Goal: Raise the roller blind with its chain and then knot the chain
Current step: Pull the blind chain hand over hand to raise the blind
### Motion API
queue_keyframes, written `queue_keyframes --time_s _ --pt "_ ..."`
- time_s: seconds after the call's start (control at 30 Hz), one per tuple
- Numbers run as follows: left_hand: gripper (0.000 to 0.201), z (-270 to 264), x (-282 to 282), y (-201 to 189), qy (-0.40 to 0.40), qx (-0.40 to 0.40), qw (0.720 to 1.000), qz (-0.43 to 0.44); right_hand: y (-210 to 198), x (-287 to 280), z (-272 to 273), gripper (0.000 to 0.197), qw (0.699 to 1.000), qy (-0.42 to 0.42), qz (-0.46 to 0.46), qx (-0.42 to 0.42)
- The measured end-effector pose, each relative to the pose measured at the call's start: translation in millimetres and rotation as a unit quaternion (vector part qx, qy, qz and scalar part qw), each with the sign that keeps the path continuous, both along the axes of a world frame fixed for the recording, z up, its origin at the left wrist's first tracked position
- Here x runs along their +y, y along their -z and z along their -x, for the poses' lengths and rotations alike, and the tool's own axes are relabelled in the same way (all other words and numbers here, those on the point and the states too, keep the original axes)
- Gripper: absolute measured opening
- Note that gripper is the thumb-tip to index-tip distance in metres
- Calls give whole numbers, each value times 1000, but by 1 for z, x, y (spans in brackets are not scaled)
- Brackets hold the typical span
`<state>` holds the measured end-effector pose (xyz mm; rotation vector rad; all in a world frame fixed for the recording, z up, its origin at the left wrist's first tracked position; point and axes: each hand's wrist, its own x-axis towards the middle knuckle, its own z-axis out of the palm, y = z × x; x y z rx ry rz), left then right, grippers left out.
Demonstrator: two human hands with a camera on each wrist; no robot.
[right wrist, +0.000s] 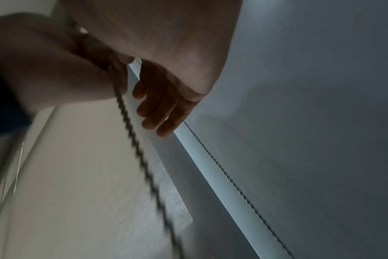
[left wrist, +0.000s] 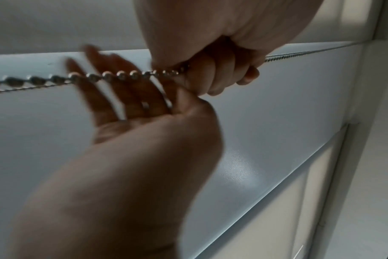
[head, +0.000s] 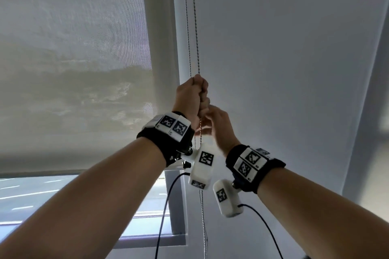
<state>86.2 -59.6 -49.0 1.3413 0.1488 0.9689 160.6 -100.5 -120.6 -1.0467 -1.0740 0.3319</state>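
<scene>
A metal bead chain (head: 197, 48) hangs in two strands beside the window frame. My left hand (head: 192, 94) grips one strand in a fist, raised at head height. The left wrist view shows that fist (left wrist: 210, 70) with the chain (left wrist: 100, 76) running out of it. My right hand (head: 219, 126) sits just under the left one, blurred, with fingers (left wrist: 104, 98) spread and straight behind the chain; they hold nothing. The beige roller blind (head: 73, 69) covers most of the window, and its bottom bar (head: 63, 171) hangs low. In the right wrist view the right hand's fingers (right wrist: 157, 108) lie between both strands (right wrist: 131, 122).
A plain white wall (head: 284, 69) fills the right side. The grey window frame post (head: 174, 195) stands below my hands, with the glass (head: 42, 195) showing a street under the blind. Black cables (head: 166, 206) hang from the wrist cameras.
</scene>
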Motion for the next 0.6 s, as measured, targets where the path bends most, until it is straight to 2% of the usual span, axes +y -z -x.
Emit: queue_keyframes --time_s 0.13,0.23,0.37,0.5,0.6 --pt "32 3 1 20 -27 12 1000 7 -41 -5 -3 30 998 31 -52 -10" --pt "28 4 3 39 -27 27 999 22 -69 -6 4 29 998 23 -61 -24" --pt "38 3 4 55 -35 41 998 42 -97 0 15 31 998 10 -62 -27" --pt "41 4 6 62 -69 52 996 37 -103 4 23 30 999 -17 -42 7" --pt "34 8 3 64 -47 52 997 19 -97 9 29 36 1000 -3 -18 4"
